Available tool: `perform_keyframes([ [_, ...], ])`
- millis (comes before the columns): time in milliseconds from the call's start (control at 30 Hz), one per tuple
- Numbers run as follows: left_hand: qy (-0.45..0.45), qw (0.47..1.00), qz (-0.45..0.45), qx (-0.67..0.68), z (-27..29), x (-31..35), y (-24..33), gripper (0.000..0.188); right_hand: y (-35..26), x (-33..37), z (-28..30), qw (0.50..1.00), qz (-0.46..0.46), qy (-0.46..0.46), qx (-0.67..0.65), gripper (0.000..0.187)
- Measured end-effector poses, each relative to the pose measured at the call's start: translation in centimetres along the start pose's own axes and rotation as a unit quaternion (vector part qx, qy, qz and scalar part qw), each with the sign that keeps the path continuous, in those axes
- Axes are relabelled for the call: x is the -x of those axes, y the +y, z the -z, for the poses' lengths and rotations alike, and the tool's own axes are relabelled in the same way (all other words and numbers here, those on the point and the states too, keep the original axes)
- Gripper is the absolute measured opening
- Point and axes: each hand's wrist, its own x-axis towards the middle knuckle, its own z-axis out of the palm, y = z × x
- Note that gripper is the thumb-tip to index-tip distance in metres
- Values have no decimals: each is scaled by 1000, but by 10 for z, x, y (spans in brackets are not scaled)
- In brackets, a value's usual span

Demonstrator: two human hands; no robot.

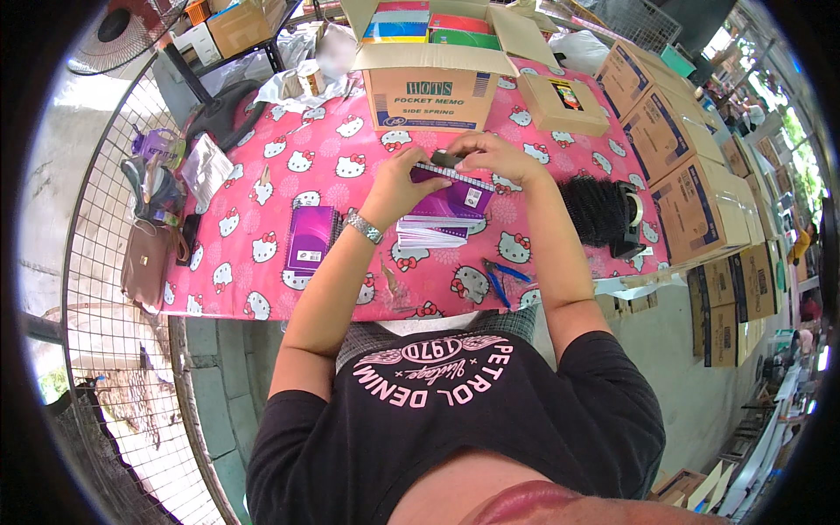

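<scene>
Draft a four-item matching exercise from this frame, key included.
1. Purple notebook
2. Pliers
3. Black coil bundle
4. Open carton

A. Lies to the right of the right forearm
B. At the table's far side, with colourful stacks inside
C. Its top edge is in the left hand
D. Blue-handled, near the table's front edge

Pairs: 1-C, 2-D, 3-A, 4-B

Purple notebook (450, 199), slanted, top edge seemingly perforated
</scene>
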Motion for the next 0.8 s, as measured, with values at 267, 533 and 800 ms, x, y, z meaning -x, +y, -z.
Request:
perform_keyframes([
  [267, 10, 980, 132, 148, -5, 4, -9, 25, 166, 79, -49, 921, -183, 164, 303, 48],
  [533, 123, 991, -24, 45, -14, 17, -14, 31, 147, 201, -194, 809, -166, 272, 493, 62],
  [800, 94, 994, 35, 53, -13, 20, -20, 28, 17, 137, -157, 865, 91, 388, 306, 55],
])
